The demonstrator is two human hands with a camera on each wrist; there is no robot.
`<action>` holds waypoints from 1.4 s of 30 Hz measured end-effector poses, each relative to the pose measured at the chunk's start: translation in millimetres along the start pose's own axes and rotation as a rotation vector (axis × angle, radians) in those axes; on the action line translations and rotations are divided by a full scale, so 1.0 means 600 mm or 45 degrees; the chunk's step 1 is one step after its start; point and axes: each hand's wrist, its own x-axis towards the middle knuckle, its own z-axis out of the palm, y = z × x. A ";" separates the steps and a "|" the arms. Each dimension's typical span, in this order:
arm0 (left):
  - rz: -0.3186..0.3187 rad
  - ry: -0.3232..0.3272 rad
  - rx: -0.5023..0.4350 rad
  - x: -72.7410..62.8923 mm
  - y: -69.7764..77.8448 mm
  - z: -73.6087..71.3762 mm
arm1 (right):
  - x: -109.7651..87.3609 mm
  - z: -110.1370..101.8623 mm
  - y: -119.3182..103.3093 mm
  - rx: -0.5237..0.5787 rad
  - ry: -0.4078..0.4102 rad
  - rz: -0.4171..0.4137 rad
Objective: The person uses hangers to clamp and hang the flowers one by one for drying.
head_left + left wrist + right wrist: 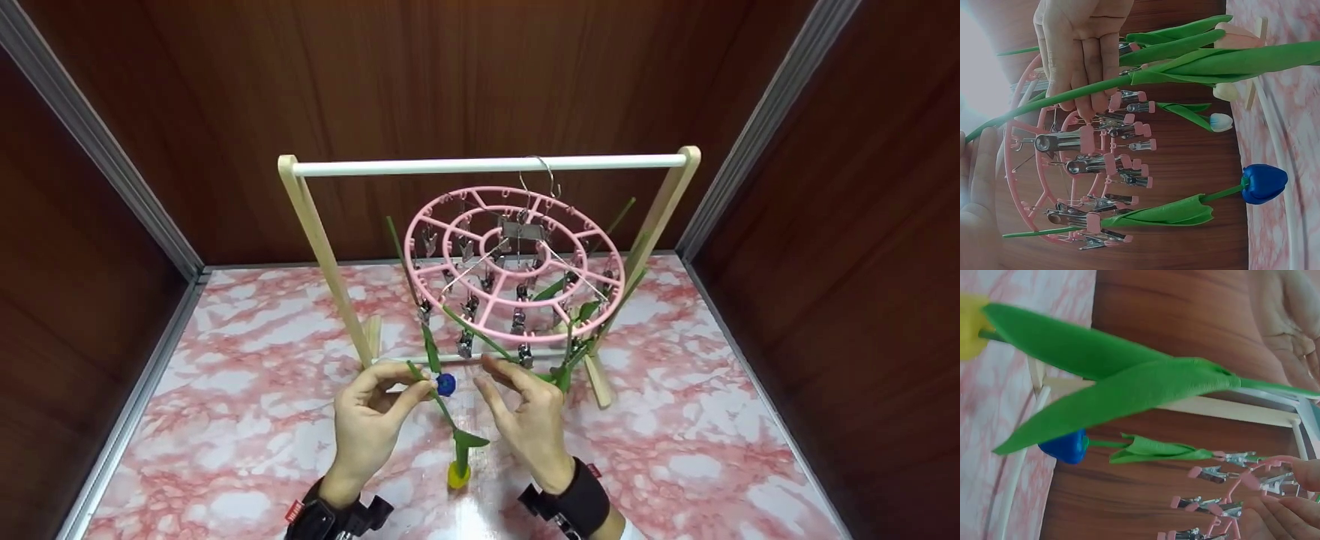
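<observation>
My left hand (367,424) pinches the green stem of a yellow tulip (458,475) between thumb and fingers; the flower hangs head down. My right hand (536,420) is held near the front clips (525,354) of a round pink clip hanger (517,339), its fingers extended and thumb apart from them. Whether its fingertips touch a clip is hard to tell. A blue tulip (1264,184) hangs head down from a clip at the hanger's left side. Tulips with pale blue (1221,122), white (1225,91) and peach (1235,36) heads hang on the other side.
The hanger's metal hook (553,180) sits over the white top bar (420,166) of a wooden-legged rack (322,255). The rack stands on a pink-and-white marbled surface (247,420). Brown wood-look panels (360,82) enclose the back and both sides.
</observation>
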 end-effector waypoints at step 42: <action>0.028 0.044 0.128 0.015 0.000 0.008 | 0.035 0.017 -0.005 0.306 0.016 0.052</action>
